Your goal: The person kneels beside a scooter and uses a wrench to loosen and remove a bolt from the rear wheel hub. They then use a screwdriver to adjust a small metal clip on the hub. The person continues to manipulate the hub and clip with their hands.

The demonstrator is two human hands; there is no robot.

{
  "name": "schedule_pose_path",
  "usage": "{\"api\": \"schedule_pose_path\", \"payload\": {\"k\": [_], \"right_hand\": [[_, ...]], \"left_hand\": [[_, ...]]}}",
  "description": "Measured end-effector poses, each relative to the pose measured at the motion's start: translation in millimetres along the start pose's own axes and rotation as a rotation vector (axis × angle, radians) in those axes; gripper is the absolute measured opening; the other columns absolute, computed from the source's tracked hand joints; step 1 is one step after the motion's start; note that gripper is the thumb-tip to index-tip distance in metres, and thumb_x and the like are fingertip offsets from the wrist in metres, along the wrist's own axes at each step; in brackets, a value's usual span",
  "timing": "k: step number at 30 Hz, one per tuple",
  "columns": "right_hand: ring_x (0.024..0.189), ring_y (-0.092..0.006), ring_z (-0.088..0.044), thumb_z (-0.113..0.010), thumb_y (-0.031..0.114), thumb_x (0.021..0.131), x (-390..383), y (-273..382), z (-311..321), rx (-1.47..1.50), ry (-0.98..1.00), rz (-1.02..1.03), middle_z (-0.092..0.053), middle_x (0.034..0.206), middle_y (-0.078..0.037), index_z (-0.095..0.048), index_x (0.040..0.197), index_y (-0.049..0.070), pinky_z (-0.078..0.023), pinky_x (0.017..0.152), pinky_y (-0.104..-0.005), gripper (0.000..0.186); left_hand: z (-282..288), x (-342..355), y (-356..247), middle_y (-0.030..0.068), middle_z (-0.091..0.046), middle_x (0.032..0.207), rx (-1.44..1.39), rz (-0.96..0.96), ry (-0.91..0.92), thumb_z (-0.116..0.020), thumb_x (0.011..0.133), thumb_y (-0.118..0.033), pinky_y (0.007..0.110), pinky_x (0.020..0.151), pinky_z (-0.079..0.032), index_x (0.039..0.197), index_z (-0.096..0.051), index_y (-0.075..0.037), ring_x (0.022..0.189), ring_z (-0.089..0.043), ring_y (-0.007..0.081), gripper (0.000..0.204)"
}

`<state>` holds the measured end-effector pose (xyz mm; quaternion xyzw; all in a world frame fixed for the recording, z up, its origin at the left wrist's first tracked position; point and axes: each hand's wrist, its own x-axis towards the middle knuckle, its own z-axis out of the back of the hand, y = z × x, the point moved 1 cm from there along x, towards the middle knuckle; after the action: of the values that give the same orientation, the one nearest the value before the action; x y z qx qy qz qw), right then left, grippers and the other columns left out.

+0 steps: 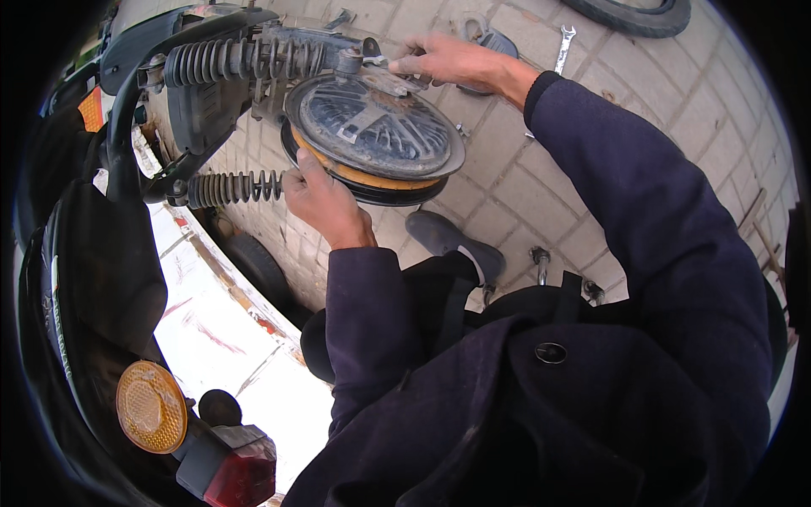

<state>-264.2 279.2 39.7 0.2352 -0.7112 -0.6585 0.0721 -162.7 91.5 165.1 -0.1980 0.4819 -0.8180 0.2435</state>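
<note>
A motor wheel hub (380,135), dusty black with an orange-yellow band around its rim and no tire on it, sits at the rear of a tipped scooter. My left hand (325,198) grips the near edge of the wheel, thumb on top and fingers curled out of sight below. At the axle on the far side, my right hand (443,63) has its fingers bent in beside a greyish metal arm (389,82). What those fingertips pinch is hidden. One coil spring shock (245,63) reaches to the axle; a second shock (235,188) lies nearer, its end by my left hand.
A wrench (565,49) lies on the paving beyond my right forearm. A tire (642,13) rests at the far right. One slipper (494,42) is behind my right hand. An orange reflector (152,407) and red tail light (241,477) stick out at lower left.
</note>
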Motion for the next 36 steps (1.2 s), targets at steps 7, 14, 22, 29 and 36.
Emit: {"api": "schedule_pose_path", "payload": {"k": [7,14,22,29,36], "right_hand": [[0.078,-0.0147,-0.055,-0.067,0.038,0.096,4.6,-1.4,-5.0,-0.193,-0.118,0.102,-0.06,0.083,-0.006,-0.066,0.103,0.0,-0.046,0.068,-0.0322,0.039],[0.08,-0.0159,-0.052,-0.065,0.038,0.097,1.8,-2.9,1.3,-0.167,-0.043,0.126,-0.058,0.088,-0.005,-0.064,0.104,0.0,-0.043,0.071,-0.0327,0.039],[0.077,-0.016,-0.051,-0.063,0.038,0.096,-0.7,6.3,0.1,-0.116,-0.015,0.166,-0.059,0.083,-0.006,-0.064,0.099,0.0,-0.042,0.071,-0.0327,0.038],[0.064,-0.0151,-0.05,-0.065,0.03,0.09,9.6,-0.5,-14.0,-0.064,-0.142,-0.08,-0.055,0.072,-0.002,-0.065,0.091,-0.001,-0.041,0.059,-0.0332,0.031],[0.073,-0.0288,-0.067,-0.069,0.037,0.083,14.8,-2.9,-19.6,-0.185,-0.341,-0.075,-0.067,0.077,-0.021,-0.069,0.085,-0.012,-0.05,0.071,-0.0452,0.049]], "left_hand": [[-1.5,-6.4,-3.5,0.0003,-0.046,0.072,0.084,-0.009,-0.1,-0.053,0.104,-0.025,0.03,0.061,-0.037,0.075,-0.048,-0.003,0.067,-0.039,0.0105,0.037],[0.9,0.1,-5.2,0.0026,-0.053,0.078,-0.069,0.015,-0.007,-0.051,0.105,-0.023,0.028,0.064,-0.041,0.082,-0.053,0.0,0.072,-0.045,0.0111,0.033],[-11.1,-7.0,-10.7,0.0107,-0.06,0.091,-0.135,0.111,-0.055,-0.045,0.106,-0.023,0.032,0.072,-0.047,0.094,-0.054,0.006,0.079,-0.052,0.016,0.033],[-13.5,-1.3,-1.4,0.0125,-0.056,0.084,0.005,-0.012,-0.08,-0.044,0.107,-0.024,0.035,0.073,-0.043,0.091,-0.052,0.009,0.075,-0.049,0.0191,0.038],[-14.3,-2.8,1.8,0.0133,-0.058,0.084,-0.023,-0.04,-0.083,-0.046,0.106,-0.025,0.036,0.072,-0.044,0.091,-0.053,0.009,0.074,-0.049,0.0194,0.038]]}}
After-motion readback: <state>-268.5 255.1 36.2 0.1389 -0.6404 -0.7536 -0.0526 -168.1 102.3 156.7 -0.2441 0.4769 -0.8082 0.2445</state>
